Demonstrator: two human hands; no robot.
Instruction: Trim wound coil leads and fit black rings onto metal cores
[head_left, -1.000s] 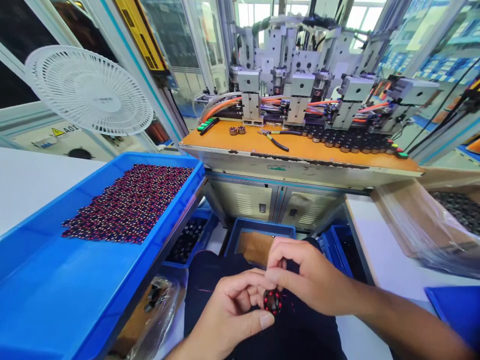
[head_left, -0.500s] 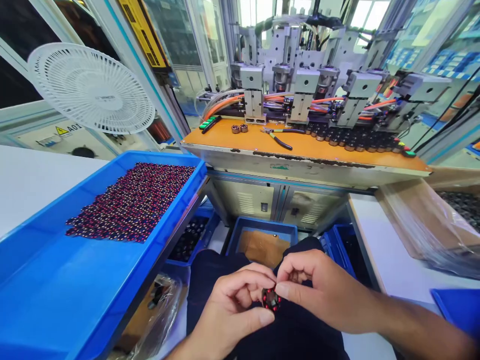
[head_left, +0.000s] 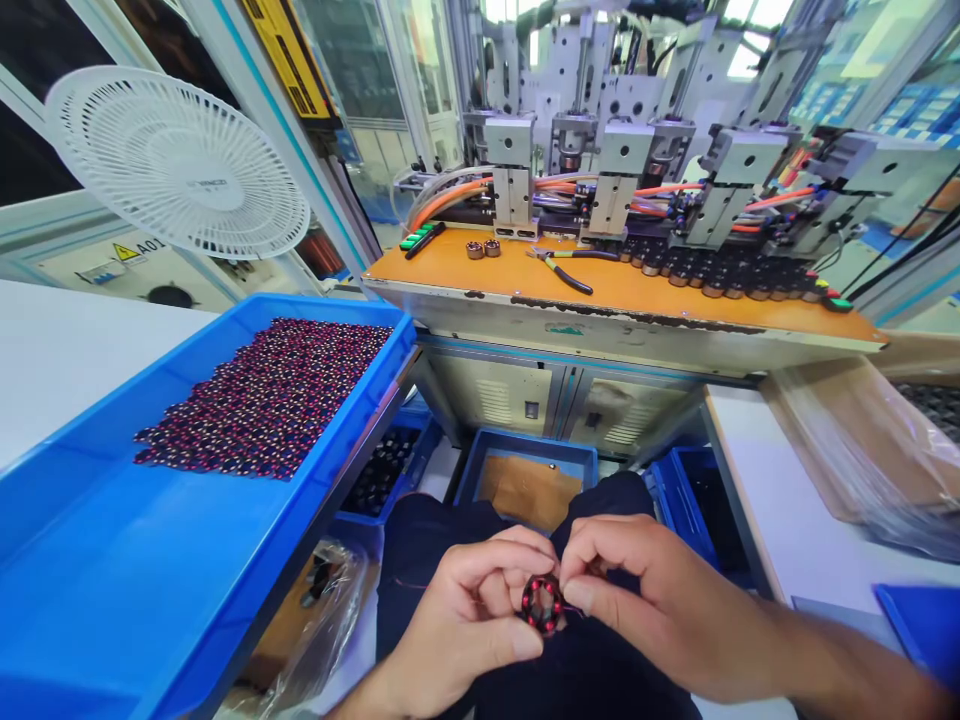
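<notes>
My left hand (head_left: 480, 610) is closed around a small ring-shaped motor stator (head_left: 531, 622), black with red copper windings and an open centre. It sits between the thumb and the fingers, tilted toward me above my lap. At the stator's right edge my right hand (head_left: 637, 590) pinches thumb and forefinger together. A thin reddish strand seems to show by those fingertips, but what they grip is too small to make out. On the left, a blue tray (head_left: 67, 560) bears a dense layer of similar red-and-black stators (head_left: 262, 400).
Ahead stands a machine (head_left: 622, 150) above an orange bench (head_left: 450, 270) with pliers (head_left: 566, 275), two loose rings (head_left: 483, 249) and rows of dark parts (head_left: 720, 275). Below is a blue bin (head_left: 525, 440) with cardboard. At right lies a plastic-covered box (head_left: 832, 430); a white fan (head_left: 187, 170) is at left.
The stator has turned so its round open face points more toward me. My right fingertips have shifted slightly right and down. The whole view has moved a little.
</notes>
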